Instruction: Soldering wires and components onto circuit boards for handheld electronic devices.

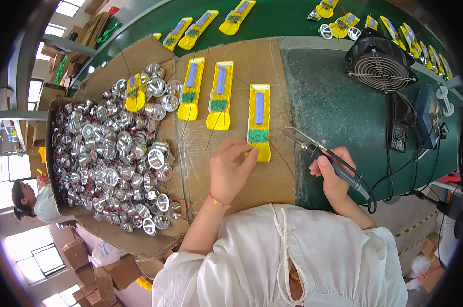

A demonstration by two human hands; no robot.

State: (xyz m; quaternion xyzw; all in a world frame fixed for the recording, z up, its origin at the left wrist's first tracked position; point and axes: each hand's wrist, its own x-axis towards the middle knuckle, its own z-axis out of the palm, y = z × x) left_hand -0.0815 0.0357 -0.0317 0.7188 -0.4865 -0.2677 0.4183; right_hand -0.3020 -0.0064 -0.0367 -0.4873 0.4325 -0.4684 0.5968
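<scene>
A yellow plastic flashlight housing lies on the cardboard in front of me, with a blue cylindrical battery and a green circuit board in it. My left hand is at its near left edge, thumb and forefinger pinched by the board; what they hold, if anything, is too small to make out. A thin red wire trails right from the housing. My right hand grips a soldering iron with a thin metal guide tube alongside. Its tip points left toward the board, apart from it.
Left stands a cardboard box full of silver reflector cups, one yellow housing on top. Two more housings lie between. A black fan and a blue soldering station with cables are right. More housings line the green belt behind.
</scene>
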